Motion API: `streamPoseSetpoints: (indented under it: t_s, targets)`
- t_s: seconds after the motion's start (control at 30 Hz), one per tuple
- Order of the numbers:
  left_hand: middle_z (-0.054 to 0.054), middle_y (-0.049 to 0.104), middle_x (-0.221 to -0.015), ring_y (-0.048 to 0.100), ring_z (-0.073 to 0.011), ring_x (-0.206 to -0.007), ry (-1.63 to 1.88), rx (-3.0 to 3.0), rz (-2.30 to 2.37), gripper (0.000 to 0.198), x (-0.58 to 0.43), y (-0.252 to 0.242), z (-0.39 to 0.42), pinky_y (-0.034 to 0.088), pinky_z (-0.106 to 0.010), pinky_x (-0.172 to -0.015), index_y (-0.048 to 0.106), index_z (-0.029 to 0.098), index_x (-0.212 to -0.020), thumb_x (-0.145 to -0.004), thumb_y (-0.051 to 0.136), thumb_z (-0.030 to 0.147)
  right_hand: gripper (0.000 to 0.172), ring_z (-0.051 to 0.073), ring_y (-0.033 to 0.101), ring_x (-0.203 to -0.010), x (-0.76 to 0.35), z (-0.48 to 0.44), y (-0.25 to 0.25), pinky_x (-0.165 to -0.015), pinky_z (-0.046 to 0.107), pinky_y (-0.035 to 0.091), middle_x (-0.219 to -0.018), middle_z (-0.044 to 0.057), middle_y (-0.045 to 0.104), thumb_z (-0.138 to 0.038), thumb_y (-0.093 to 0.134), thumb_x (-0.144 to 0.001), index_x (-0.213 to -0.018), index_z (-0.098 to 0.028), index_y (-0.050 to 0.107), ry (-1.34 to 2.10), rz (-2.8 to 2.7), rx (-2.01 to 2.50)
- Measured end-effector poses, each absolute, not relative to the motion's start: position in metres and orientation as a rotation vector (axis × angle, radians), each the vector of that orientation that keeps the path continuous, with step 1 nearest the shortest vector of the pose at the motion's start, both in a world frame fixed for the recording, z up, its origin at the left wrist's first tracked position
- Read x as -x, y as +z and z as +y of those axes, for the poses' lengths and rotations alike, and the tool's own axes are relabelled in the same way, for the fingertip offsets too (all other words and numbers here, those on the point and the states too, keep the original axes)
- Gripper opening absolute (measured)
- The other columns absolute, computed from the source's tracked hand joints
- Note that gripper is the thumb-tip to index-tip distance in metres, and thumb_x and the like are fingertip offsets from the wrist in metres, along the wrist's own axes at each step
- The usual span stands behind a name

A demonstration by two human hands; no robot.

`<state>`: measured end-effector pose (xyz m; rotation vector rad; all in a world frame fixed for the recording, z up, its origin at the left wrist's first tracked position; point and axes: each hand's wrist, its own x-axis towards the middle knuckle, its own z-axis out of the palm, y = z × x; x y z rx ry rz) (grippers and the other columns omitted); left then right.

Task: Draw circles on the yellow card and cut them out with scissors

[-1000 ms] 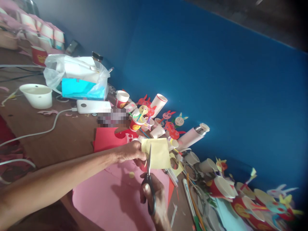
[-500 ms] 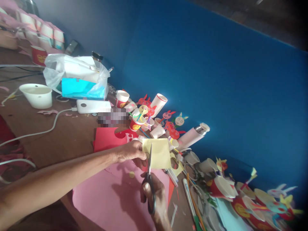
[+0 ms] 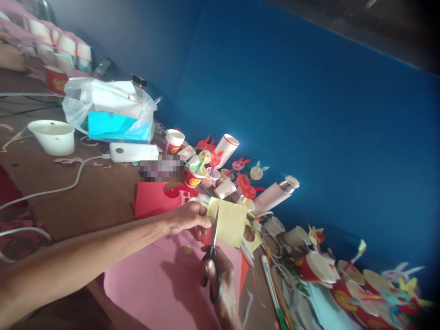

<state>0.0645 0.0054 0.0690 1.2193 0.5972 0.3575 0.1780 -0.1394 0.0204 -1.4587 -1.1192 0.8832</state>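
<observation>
A square piece of pale yellow paper is pinched at its left edge by my left hand. My right hand grips a pair of scissors by the black handles, the blades pointing up across the left part of the yellow paper. Whether the blades have cut into it I cannot tell. Beneath both hands lies a large pink sheet with a small yellow scrap on it. Red paper with a cut-out curve lies behind my left hand.
Several paper cups with animal-face cutouts stand behind the paper, beside a pink thermos. More decorated cups crowd the right. At left are a white power bank, a white cup and a plastic bag. A blue wall rises behind.
The yellow paper has turned slightly clockwise and shifted a little to the right in my left hand. The scissors have tilted slightly, staying in my right hand.
</observation>
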Motion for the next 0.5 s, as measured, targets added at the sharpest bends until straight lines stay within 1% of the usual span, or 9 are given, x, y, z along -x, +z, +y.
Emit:
streamPoseSetpoints:
  t_s: [0.1,0.3,0.5]
  targets:
    - [-0.001,0.061,-0.054,0.055,-0.0110,-0.043,0.347,-1.221,0.590,0.015,-0.0643,0.0691,0.0055,0.046,-0.024,-0.046,0.059,0.010,-0.062,-0.060,0.065,0.024,0.057,0.010,0.041,-0.041,-0.1787,-0.1394,0.0198,-0.039,0.022,0.037,-0.048,-0.003,0.048,-0.068,0.056,-0.068,-0.089,-0.016,0.061,0.878,-1.122,1.462]
    - [-0.002,0.061,-0.053,0.056,-0.0117,-0.043,0.343,-1.230,0.590,0.012,-0.0641,0.0682,0.0057,0.047,-0.025,-0.047,0.059,0.010,-0.062,-0.060,0.063,0.022,0.054,0.010,0.039,-0.039,-0.1785,-0.1390,0.0186,-0.037,0.021,0.036,-0.045,-0.005,0.045,-0.066,0.058,-0.068,-0.089,-0.016,0.060,0.919,-1.102,1.428]
    - [-0.001,0.061,-0.052,0.055,-0.0103,-0.040,0.340,-1.236,0.608,0.012,-0.0650,0.0692,0.0055,0.046,-0.023,-0.045,0.060,0.010,-0.061,-0.058,0.062,0.022,0.053,0.010,0.039,-0.039,-0.1770,-0.1402,0.0231,-0.037,0.021,0.035,-0.044,-0.005,0.047,-0.066,0.057,-0.069,-0.088,-0.016,0.059,0.914,-1.123,1.432]
